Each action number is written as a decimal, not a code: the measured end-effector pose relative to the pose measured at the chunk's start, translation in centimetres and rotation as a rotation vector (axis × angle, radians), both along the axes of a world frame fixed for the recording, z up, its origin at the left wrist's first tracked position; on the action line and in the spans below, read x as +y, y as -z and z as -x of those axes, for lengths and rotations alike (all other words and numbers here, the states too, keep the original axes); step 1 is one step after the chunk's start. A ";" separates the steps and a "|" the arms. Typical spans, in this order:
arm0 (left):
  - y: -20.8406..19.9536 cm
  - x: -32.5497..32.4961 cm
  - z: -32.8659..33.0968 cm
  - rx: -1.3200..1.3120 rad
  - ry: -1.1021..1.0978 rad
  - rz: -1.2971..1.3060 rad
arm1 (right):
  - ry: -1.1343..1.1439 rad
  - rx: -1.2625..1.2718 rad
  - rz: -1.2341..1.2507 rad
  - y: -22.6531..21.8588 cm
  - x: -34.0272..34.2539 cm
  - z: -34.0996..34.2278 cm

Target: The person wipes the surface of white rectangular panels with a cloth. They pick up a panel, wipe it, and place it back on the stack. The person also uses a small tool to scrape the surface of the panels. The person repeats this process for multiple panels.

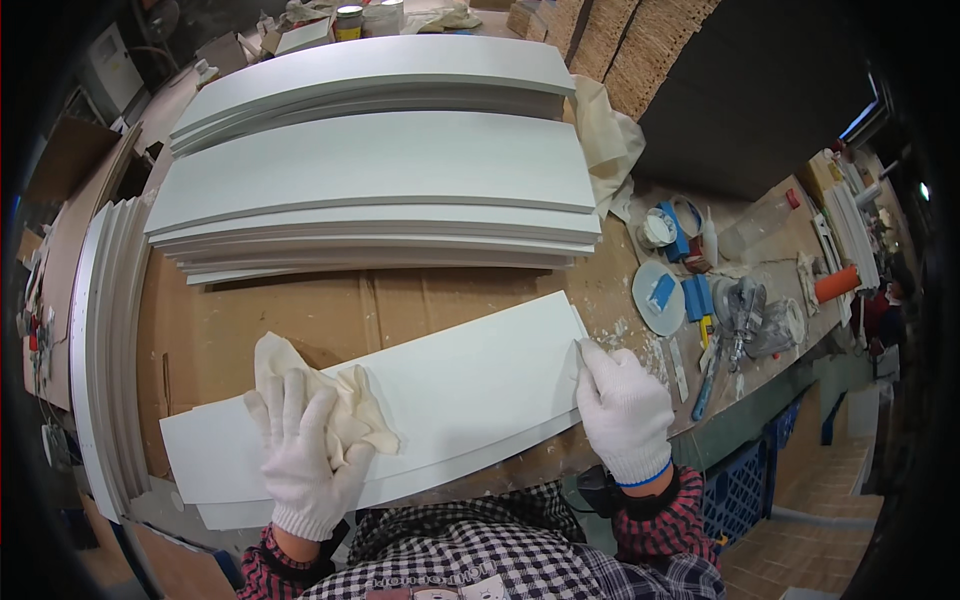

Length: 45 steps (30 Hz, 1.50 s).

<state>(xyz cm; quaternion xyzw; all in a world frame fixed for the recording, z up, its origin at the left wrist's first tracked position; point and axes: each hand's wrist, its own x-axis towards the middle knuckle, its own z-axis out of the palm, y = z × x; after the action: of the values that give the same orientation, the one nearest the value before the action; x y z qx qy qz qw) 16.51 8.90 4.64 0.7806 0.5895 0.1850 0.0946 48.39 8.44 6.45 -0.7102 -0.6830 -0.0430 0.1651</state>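
A long white panel (470, 372) lies at a slant on the bench in front of me, with another white panel (470, 462) showing beneath its near edge. My left hand (305, 455), in a white knit glove, rests on the panel's left part. It holds a crumpled cream cloth (370, 410) against the surface, its fingers extended over the cloth and its thumb beside it. At the panel's right end is my gloved right hand (627, 410), closed with the fingertips at the end edge. A thin grey sliver shows at those fingertips; its kind I cannot make out.
Stacked white panels (370, 165) stand beyond, on brown cardboard (270, 310); more panels (110, 350) line the left. To the right are a round white lid (658, 298), blue blocks (698, 298), a blue-handled tool (706, 385), a clear bottle (757, 228) and an orange roll (836, 284).
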 end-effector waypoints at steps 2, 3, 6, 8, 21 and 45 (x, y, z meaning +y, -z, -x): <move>-0.3 0.1 0.0 0.004 0.002 0.019 | -0.024 -0.028 0.035 -0.3 -0.1 0.3; -0.3 0.1 0.0 0.006 0.003 0.012 | -0.034 -0.032 0.067 -0.5 -0.1 0.6; -0.1 0.0 -0.1 0.004 0.004 -0.024 | -0.119 -0.009 0.113 -0.9 -0.1 1.7; -0.1 0.3 -0.3 -0.008 0.012 -0.074 | -0.244 0.053 0.071 -0.8 0.0 2.0; -0.2 0.4 -0.3 -0.020 0.040 -0.098 | -0.331 0.250 0.128 -1.0 -0.1 2.6; 0.2 0.2 -0.4 -0.024 0.016 -0.103 | -0.090 -0.097 0.069 -0.6 -0.2 0.3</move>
<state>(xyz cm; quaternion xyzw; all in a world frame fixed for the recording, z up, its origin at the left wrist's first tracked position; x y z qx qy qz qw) 16.89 9.14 4.45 0.7868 0.5719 0.2236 0.0626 48.11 8.21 7.07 -0.6813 -0.7224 -0.0466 0.1089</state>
